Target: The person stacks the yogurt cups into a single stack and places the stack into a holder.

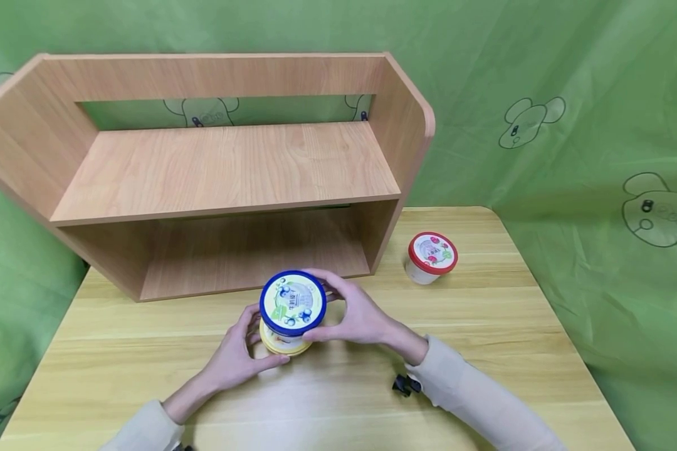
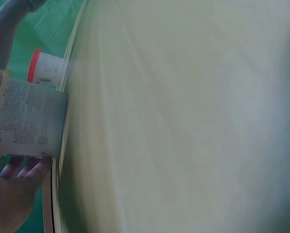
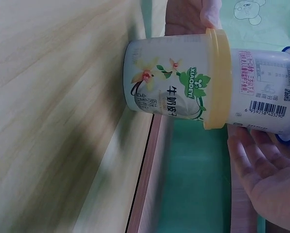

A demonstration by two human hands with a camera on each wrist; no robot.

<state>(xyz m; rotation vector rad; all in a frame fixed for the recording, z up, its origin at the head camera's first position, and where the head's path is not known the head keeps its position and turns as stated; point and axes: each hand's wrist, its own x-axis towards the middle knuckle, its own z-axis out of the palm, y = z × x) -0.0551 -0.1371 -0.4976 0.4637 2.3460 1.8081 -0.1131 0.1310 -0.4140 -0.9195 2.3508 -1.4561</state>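
Observation:
A paper tub with a blue lid [image 1: 293, 303] sits on the lid of a yellow-lidded tub [image 3: 171, 77], which stands on the table. My right hand [image 1: 361, 310] grips the blue-lidded tub, thumb in front and fingers round the far side. Lower down, my left hand [image 1: 234, 354] holds the yellow-lidded tub from the left. The blue lid hides much of the yellow one in the head view. In the right wrist view the blue-lidded tub's white wall [image 3: 264, 90] meets the yellow lid.
A red-lidded tub [image 1: 431, 257] stands on the table to the right. Behind the hands is a two-level wooden shelf [image 1: 231, 169] with side walls. Green patterned cloth [image 1: 570, 75] hangs behind and beside the wooden table [image 1: 485, 338].

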